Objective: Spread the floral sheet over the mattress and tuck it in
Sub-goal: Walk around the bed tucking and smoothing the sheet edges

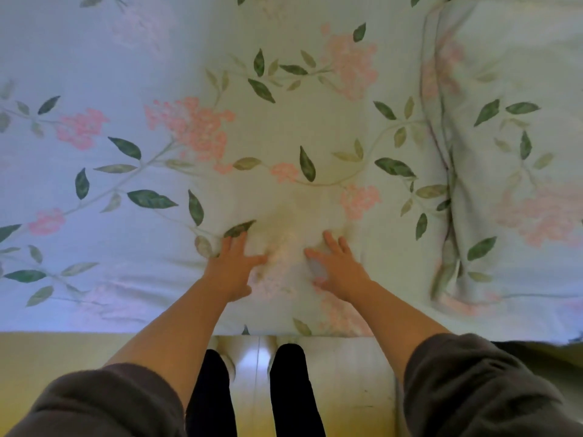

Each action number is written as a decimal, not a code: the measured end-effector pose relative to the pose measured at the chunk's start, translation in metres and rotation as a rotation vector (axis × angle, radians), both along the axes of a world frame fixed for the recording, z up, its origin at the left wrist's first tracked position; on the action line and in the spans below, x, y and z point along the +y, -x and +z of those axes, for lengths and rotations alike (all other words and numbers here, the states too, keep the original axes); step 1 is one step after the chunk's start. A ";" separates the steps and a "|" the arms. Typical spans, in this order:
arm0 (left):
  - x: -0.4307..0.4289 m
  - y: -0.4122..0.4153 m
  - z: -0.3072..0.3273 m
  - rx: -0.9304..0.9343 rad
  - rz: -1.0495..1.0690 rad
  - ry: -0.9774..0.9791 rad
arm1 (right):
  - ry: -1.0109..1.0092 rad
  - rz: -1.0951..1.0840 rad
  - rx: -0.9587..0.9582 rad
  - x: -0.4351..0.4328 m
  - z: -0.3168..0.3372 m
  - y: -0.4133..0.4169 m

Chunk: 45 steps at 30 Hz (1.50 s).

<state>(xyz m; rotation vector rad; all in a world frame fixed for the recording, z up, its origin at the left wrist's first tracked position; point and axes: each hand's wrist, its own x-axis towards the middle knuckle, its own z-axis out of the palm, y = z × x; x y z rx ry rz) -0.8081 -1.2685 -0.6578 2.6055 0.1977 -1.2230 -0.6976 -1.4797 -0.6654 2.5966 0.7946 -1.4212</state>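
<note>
The floral sheet lies spread out, lightly wrinkled near its 6 o'clock edge. Both hands press flat on it there, the left hand near the right hand, with straight fingers pointing toward 12 o'clock. A pillow in matching fabric lies at 3 o'clock. Yellowish floor shows at 6 o'clock.

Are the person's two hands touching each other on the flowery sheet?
Apart. The head view shows bare floral sheet between the thumbs of the left hand and right hand.
</note>
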 end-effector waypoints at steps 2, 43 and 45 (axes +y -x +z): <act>-0.003 -0.015 0.027 0.183 -0.082 0.078 | 0.052 0.041 0.123 -0.010 0.020 -0.003; -0.117 0.115 -0.023 0.198 1.728 0.495 | -0.104 -1.756 0.340 -0.129 -0.007 0.130; -0.113 0.112 -0.023 0.224 1.719 0.486 | -0.081 -1.784 0.339 -0.123 -0.003 0.129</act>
